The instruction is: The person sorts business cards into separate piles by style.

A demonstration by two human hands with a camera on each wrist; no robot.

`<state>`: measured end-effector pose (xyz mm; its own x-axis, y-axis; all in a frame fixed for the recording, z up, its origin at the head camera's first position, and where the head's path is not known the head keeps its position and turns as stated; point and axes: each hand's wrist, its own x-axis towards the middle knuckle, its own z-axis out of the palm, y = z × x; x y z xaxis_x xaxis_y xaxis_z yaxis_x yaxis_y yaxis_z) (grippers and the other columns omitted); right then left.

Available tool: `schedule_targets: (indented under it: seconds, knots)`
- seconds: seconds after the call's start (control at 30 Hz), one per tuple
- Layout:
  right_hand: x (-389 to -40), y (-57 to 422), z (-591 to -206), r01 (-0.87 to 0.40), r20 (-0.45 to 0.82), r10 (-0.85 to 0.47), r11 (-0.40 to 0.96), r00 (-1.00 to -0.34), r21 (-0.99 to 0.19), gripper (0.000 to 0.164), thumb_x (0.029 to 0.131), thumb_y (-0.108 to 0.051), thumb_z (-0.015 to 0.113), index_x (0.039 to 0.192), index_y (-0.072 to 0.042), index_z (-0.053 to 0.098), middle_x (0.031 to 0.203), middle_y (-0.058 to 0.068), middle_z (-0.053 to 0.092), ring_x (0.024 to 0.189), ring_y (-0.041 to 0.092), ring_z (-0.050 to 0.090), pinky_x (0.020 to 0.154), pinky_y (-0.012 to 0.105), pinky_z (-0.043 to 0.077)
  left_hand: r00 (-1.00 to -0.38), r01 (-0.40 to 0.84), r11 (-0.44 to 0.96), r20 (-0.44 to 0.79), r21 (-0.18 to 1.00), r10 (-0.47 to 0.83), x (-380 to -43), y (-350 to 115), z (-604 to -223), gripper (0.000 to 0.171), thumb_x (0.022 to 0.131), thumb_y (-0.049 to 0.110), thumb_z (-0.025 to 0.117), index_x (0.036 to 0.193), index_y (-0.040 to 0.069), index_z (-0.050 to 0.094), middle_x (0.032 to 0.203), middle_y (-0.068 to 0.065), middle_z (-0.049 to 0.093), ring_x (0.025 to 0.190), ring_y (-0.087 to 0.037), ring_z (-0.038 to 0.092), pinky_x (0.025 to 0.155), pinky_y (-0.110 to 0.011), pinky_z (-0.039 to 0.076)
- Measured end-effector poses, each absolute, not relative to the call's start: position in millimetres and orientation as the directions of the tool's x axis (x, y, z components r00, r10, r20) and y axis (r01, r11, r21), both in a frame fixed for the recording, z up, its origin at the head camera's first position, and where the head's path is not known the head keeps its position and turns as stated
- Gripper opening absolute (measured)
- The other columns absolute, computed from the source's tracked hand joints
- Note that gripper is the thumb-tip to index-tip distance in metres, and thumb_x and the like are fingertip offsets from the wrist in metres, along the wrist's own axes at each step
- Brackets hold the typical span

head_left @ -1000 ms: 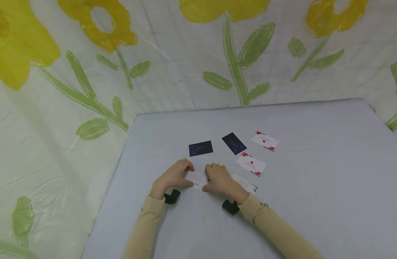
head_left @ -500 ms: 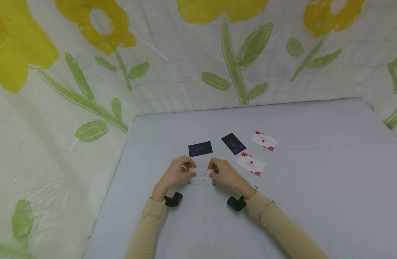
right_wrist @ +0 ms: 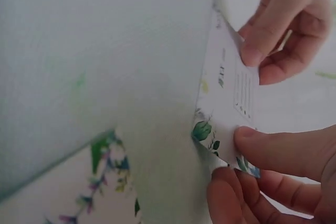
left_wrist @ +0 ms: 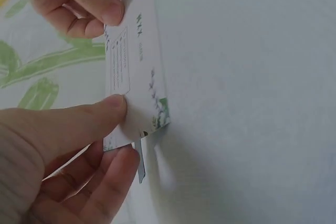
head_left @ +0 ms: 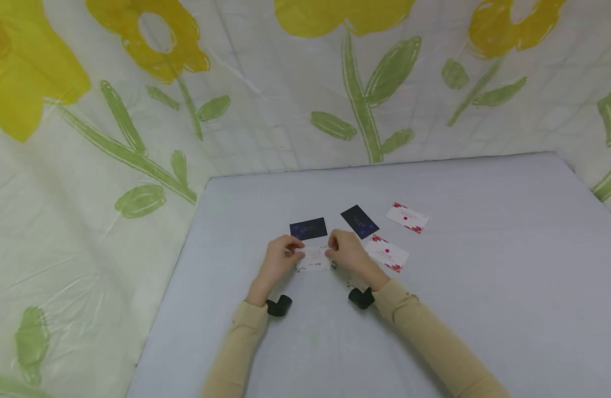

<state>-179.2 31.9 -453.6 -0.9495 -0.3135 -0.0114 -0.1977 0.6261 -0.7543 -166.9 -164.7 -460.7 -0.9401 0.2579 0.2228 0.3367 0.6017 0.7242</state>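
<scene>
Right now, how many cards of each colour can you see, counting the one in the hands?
Black cards: 2
White-and-red cards: 2
White-and-green cards: 2, one held, one partly hidden in the head view
Total: 6

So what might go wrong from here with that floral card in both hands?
The held card might bend, since the left hand and right hand pinch it toward opposite ends. The leftmost dark card, just beyond it, could get nudged or covered. The other floral card, lying near the right hand, could be brushed.
</scene>
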Motion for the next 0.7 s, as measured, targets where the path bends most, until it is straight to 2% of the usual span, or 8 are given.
schedule_targets:
  seconds: [0.13, 0.33, 0.7]
  knots:
    - [-179, 27, -454, -0.246, 0.004, -0.318, 0.724, -0.948, -0.645, 0.016, 0.08, -0.004, 0.068, 0.08, -0.002, 0.052, 0.071, 0.006, 0.051, 0.064, 0.018, 0.047, 0.056, 0.028, 0.041, -0.938, 0.345, 0.663, 0.215, 0.664, 0.272, -167, -161, -460, 0.012, 0.077, -0.004, 0.069, 0.088, -0.002, 0.064, 0.085, -0.011, 0.061, 0.074, -0.019, 0.054, 0.067, -0.029, 0.048]
    - [-181, 20, -450, -0.211, -0.075, -0.297, 0.814, -0.952, -0.541, 0.018, 0.081, -0.008, 0.069, 0.08, -0.003, 0.052, 0.074, 0.007, 0.05, 0.069, 0.02, 0.05, 0.062, 0.033, 0.044, -0.954, 0.295, 0.748, 0.143, 0.595, 0.263, -165, -157, -458, 0.011, 0.079, 0.0, 0.069, 0.089, -0.001, 0.065, 0.087, -0.01, 0.061, 0.078, -0.02, 0.053, 0.072, -0.033, 0.046]
    - [-176, 23, -447, -0.251, -0.04, -0.316, 0.819, -0.948, -0.516, 0.021, 0.081, -0.01, 0.068, 0.069, -0.005, 0.051, 0.068, 0.005, 0.048, 0.061, 0.017, 0.045, 0.054, 0.028, 0.037, -0.961, 0.271, 0.775, 0.113, 0.571, 0.252, -164, -154, -457, 0.007, 0.08, 0.002, 0.068, 0.085, 0.0, 0.065, 0.089, -0.009, 0.058, 0.084, -0.023, 0.053, 0.078, -0.037, 0.045]
